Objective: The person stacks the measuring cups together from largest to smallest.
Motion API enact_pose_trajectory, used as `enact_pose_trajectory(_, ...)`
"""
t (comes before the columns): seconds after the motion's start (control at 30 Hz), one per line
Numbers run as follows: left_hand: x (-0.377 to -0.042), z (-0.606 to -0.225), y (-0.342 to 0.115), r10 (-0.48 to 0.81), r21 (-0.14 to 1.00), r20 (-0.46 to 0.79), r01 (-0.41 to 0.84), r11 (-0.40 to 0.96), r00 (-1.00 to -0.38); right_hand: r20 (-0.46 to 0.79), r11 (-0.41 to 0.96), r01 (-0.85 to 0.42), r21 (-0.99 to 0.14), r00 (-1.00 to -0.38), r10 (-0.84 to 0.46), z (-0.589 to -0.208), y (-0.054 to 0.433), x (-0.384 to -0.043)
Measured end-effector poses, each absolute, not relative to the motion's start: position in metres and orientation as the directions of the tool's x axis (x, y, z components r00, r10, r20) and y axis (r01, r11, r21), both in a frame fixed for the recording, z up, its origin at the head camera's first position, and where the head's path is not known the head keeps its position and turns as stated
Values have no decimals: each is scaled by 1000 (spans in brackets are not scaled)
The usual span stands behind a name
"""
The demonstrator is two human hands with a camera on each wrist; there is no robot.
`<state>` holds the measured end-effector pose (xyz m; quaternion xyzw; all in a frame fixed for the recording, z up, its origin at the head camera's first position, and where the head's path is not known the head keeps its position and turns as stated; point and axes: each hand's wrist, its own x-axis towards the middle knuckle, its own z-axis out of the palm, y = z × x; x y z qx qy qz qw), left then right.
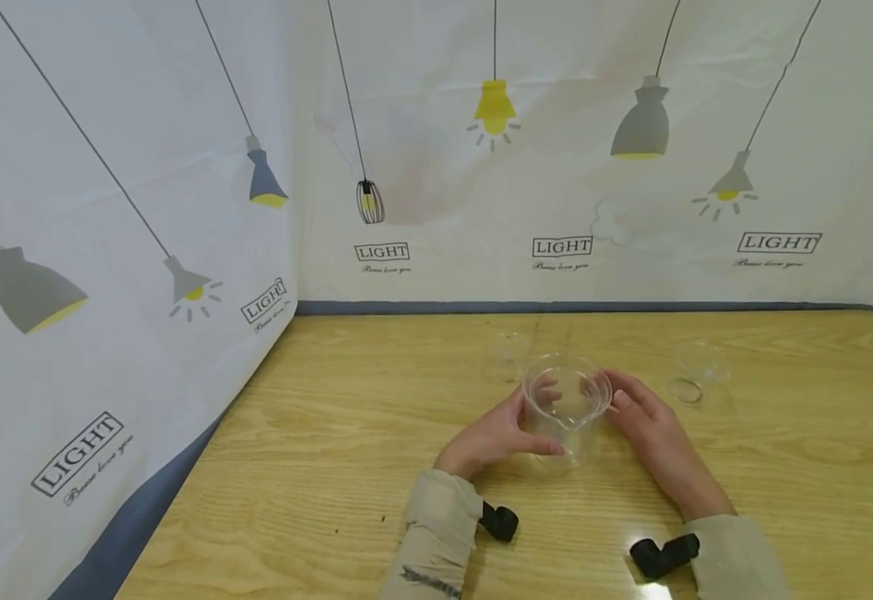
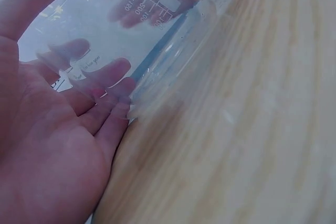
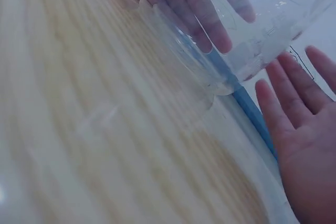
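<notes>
A clear beaker [image 1: 567, 417] with a pouring lip and printed white volume marks stands upright in the middle of the head view, its base at the tabletop. My left hand [image 1: 492, 433] holds it from the left, thumb across the near side and fingers round the far side. In the left wrist view, those fingers [image 2: 107, 72] show through the clear wall. On the beaker's right is my right hand [image 1: 654, 429], fingers extended close to the wall. The right wrist view shows its fingers [image 3: 291, 90] straight and spread beside the beaker [image 3: 252, 40].
Behind the beaker stands a small clear vessel [image 1: 511, 354], faint against the wood. Another clear vessel [image 1: 702, 362] with a round dark-edged base is farther right. A white curtain [image 1: 436, 167] printed with lamps borders the wooden table [image 1: 293, 467] at the back and left.
</notes>
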<state>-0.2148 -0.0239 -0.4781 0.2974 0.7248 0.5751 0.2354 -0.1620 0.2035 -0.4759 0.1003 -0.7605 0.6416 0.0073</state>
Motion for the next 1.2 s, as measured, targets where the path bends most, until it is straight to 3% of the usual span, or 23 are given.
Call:
enact_pose_trajectory(0.27,-214,-478,-24,708,981,0,136,136,-707,310,24,-311,-950,-950,-29,-474,205,-163)
enact_pose_trajectory(0.5,-209,-468,-26,714,985,-11,113,127,-700,341,-86,-349,-933,-936,91,-472,207,-163)
enact_pose_trajectory(0.73,-203,-452,-27,724,988,-29,89,124,-690,312,-23,-319,-947,-938,147,-467,214,-161)
enact_pose_trajectory(0.93,-209,-468,-24,722,988,-1,109,106,-692,310,16,-312,-950,-934,178,-464,217,-157)
enact_pose_trajectory(1.2,-212,-476,-24,719,991,5,98,88,-695,340,-57,-366,-929,-904,261,-460,225,-155)
